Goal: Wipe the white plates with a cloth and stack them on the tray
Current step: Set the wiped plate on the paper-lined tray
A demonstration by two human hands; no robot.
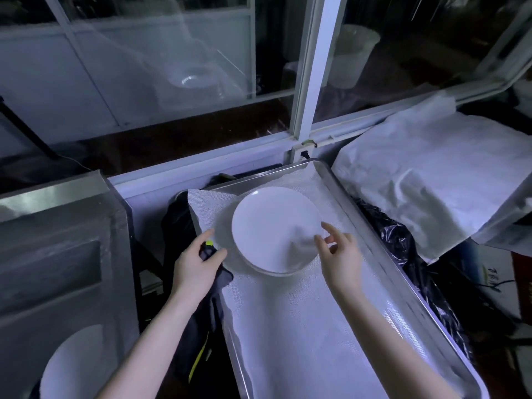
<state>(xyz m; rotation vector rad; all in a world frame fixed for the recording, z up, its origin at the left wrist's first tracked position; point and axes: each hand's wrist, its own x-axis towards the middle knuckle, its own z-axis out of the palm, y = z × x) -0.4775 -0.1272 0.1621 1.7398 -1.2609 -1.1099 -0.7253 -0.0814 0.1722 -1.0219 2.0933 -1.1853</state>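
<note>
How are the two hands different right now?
The left hand is closed around a dark cloth at the left edge of the tray, while the right hand holds nothing. The right hand's fingers are spread open at the rim of the white plates; the left hand's are curled. Both are bare and sit beside the plates.

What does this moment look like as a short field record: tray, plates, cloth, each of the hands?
tray: metal tray, lined with white mesh sheet
plates: white plate stack at the tray's far end
cloth: dark cloth in left hand, beside the stack's left edge
right hand: right hand open, fingers spread at the stack's right rim; contact unclear
other plate: white plate at lower left
</note>
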